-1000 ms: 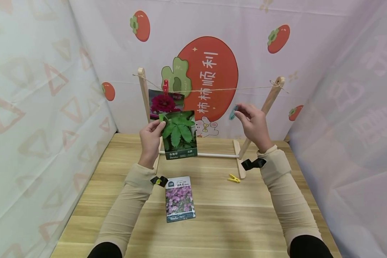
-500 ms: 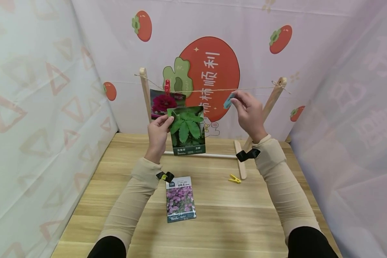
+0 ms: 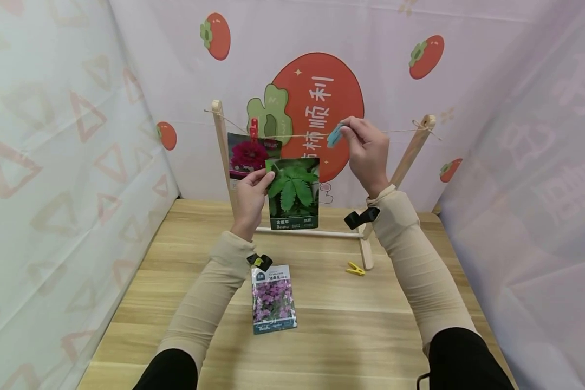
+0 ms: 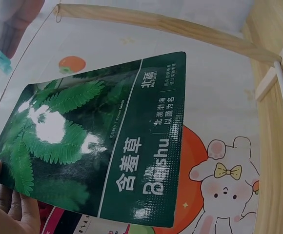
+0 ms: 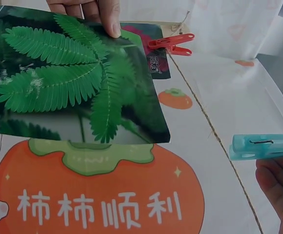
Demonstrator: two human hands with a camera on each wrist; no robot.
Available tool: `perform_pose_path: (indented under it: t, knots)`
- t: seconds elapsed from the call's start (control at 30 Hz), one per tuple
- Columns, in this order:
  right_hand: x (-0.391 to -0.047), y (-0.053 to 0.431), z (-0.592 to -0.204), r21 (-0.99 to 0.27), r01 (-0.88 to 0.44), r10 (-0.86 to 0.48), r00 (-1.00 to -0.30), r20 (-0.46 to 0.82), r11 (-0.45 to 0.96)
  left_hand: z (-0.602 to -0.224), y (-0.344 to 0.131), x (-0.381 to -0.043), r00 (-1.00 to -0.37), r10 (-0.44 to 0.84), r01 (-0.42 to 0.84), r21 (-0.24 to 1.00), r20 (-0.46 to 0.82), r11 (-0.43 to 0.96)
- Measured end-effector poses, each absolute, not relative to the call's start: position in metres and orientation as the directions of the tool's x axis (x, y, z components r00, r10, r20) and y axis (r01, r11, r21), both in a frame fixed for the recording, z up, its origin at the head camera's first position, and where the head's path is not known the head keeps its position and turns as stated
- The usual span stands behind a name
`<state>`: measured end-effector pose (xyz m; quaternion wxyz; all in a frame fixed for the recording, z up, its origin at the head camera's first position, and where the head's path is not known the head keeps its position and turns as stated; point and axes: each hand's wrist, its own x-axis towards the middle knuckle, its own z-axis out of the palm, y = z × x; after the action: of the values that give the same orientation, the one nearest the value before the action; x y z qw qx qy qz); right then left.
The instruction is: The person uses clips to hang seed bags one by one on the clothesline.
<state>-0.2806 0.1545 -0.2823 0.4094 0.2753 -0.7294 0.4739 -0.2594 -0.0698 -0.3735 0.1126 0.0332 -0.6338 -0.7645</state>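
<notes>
A green seed packet with a fern-like leaf (image 3: 294,192) is pinched at its left edge by my left hand (image 3: 251,200), in front of and below the string (image 3: 297,135). My right hand (image 3: 369,149) pinches a light-blue clothespin (image 3: 335,135) by its end, close to the string; in the right wrist view the clothespin (image 5: 261,146) lies beside it, and whether they touch I cannot tell. Farther left, a red clothespin (image 3: 254,130) holds a packet with a magenta flower (image 3: 248,154) on the string, partly covered by the green packet and the left hand.
The string runs between two wooden posts (image 3: 409,154), joined low by a white rod (image 3: 331,234). A purple-flower seed packet (image 3: 274,300) lies flat on the wooden table (image 3: 346,336). Near the right foot lies a yellow clothespin (image 3: 355,269). Printed cloth walls surround the table.
My left hand has carried the green packet to the right and slightly up. The right hand has moved left and up, bringing the blue clothespin to the string's height.
</notes>
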Motion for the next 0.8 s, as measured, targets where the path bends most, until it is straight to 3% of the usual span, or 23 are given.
perform_pose_path:
  t: [0.33, 0.6, 0.8]
  knots:
    - [-0.292, 0.135, -0.274, -0.421, -0.823, -0.012, -0.46, 0.888, 0.381, -0.366, -0.055, -0.269, -0.971, -0.218, 0.153, 0.962, 0.103, -0.227]
    - [-0.296, 0.126, -0.277, -0.497, -0.766, -0.021, -0.552, 0.834, 0.409, -0.362, -0.046, -0.277, -0.973, -0.208, 0.146, 0.966, 0.1, -0.215]
    - [-0.298, 0.124, -0.278, -0.479, -0.74, -0.068, -0.573, 0.817, 0.472, -0.36, -0.043, -0.282, -0.975, -0.198, 0.141, 0.971, 0.102, -0.192]
